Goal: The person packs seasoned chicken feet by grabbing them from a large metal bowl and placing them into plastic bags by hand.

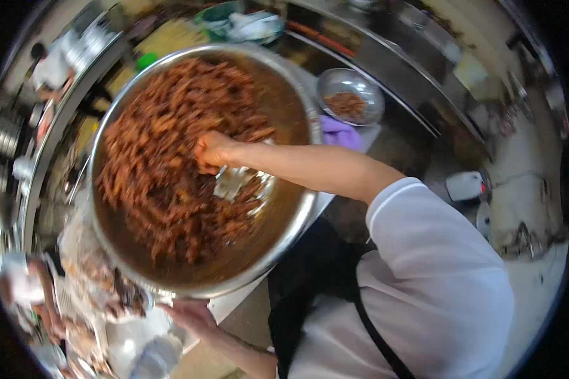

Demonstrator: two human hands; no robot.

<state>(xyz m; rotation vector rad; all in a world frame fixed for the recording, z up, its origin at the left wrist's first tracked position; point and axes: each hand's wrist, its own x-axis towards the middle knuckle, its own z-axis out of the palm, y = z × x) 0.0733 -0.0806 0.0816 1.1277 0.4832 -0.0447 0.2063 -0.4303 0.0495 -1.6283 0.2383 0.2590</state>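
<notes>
A large metal bowl (303, 218) holds a heap of reddish-brown, sauced strips that look like meat (164, 120). My right hand (216, 151) is inside the bowl, its fingers closed and sunk among the pieces. Just below those fingers lies a pale, shiny flat piece (232, 183); whether I grip it is unclear. At the bowl's near lower edge, my left hand (193, 314) holds the rim from outside, its fingertips partly hidden beneath it.
A smaller metal bowl (361, 85) with similar pieces stands beside a purple cloth (340, 132). A filled clear plastic bag (85, 252) lies left of the large bowl. Other people (50, 69) are at the left edge. A white jug (465, 186) stands at the right.
</notes>
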